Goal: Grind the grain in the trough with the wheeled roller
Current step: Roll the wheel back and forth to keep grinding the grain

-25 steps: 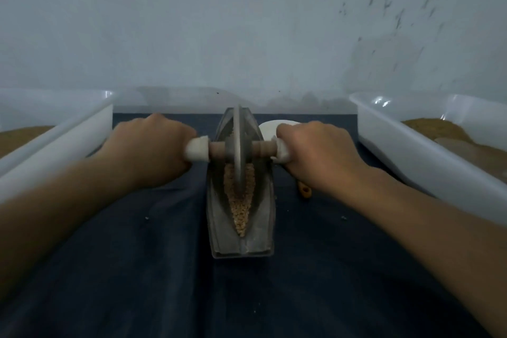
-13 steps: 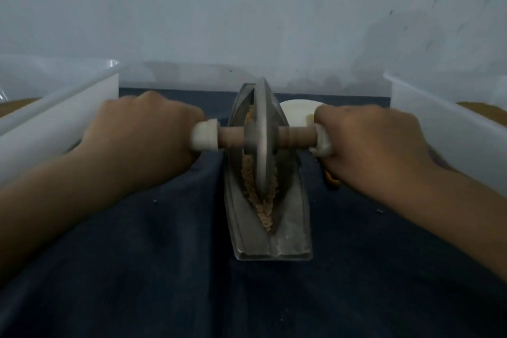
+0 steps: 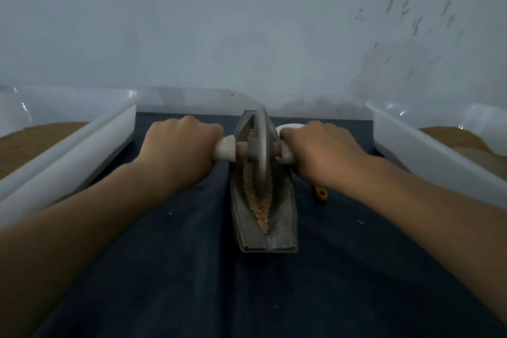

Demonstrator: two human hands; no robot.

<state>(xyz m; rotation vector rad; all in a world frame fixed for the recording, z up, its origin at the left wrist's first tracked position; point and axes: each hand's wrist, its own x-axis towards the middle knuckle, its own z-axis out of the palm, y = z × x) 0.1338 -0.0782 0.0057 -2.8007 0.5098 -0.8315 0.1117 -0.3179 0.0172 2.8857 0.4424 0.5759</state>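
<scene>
A grey boat-shaped trough (image 3: 285,217) lies lengthwise on the dark blue cloth, with pale tan grain (image 3: 260,207) along its groove. The wheeled roller (image 3: 262,151), a grey disc on a wooden axle with white end caps, stands upright in the groove over the far half of the trough. My left hand (image 3: 181,151) is closed around the left handle. My right hand (image 3: 321,151) is closed around the right handle. Both forearms reach in from the near corners. The handle ends are hidden inside my fists.
A white bin (image 3: 90,143) holding brown meal stands at the left, another white bin (image 3: 411,151) at the right. A white dish (image 3: 290,127) shows behind my right hand. A small orange object (image 3: 321,192) lies on the cloth (image 3: 192,269) beside the trough. A pale wall rises behind.
The roller and both hands have shifted a little toward the far end of the trough, exposing more grain at the near end. The head camera has also moved.
</scene>
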